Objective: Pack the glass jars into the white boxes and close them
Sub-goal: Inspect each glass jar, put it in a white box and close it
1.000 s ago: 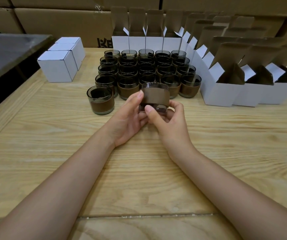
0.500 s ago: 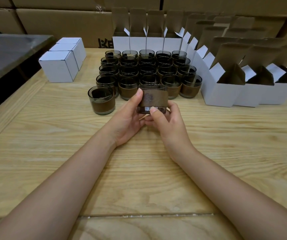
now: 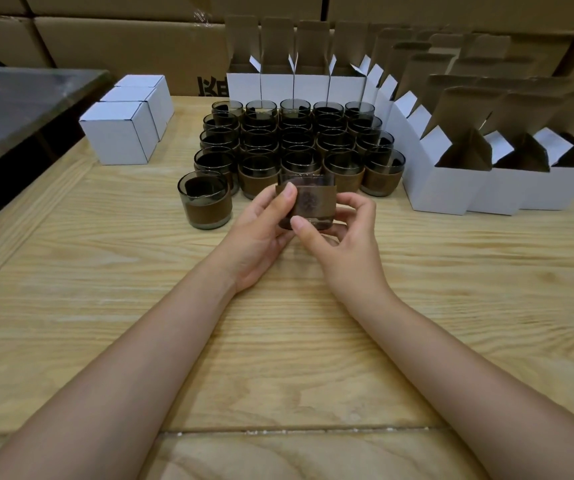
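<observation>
A smoked glass jar (image 3: 308, 202) with a brown band is held just above the wooden table (image 3: 105, 289), between both my hands. My left hand (image 3: 261, 237) grips its left side, thumb on the band. My right hand (image 3: 341, 244) grips its right side, thumb at the lower front and fingers curled behind. Behind it stand several rows of like jars (image 3: 299, 143). One jar (image 3: 205, 202) stands apart at the left. Open white boxes (image 3: 434, 188) with raised flaps line the back and the right.
Three closed white boxes (image 3: 119, 133) sit at the back left. Brown cartons (image 3: 122, 43) are stacked behind the table. A dark metal surface (image 3: 18, 105) lies off the table's left edge.
The jar has been turned and lowered slightly between my hands. My right thumb has shifted to the jar's lower front. Everything else is still.
</observation>
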Tool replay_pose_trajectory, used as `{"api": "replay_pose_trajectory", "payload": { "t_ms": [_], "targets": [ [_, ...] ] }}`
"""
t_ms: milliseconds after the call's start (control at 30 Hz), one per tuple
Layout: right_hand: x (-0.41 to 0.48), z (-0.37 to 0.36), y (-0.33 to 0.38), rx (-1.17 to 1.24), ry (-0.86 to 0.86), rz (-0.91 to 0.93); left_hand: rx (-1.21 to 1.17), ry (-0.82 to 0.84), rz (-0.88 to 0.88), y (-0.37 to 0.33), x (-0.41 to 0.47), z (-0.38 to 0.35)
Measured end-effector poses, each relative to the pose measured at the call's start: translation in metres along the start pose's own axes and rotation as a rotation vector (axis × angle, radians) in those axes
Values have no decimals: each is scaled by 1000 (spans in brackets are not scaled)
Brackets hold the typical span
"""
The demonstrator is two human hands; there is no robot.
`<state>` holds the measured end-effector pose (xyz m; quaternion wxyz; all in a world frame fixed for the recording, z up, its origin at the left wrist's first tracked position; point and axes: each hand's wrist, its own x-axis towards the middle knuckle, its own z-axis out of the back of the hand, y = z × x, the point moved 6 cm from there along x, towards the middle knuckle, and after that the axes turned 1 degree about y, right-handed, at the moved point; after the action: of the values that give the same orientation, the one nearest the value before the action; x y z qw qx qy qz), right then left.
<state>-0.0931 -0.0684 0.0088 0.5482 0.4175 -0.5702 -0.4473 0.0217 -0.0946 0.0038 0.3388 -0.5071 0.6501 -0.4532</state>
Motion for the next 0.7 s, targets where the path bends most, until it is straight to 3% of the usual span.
{"api": "replay_pose_trajectory", "payload": {
  "t_ms": [433, 700],
  "targets": [
    [2, -7, -4, 223, 63, -53, -25, 115, 24, 1, 1, -1],
    [5, -5, -8, 200, 60, -91, 9, 95, 15, 2, 2, -1]
  ]
}}
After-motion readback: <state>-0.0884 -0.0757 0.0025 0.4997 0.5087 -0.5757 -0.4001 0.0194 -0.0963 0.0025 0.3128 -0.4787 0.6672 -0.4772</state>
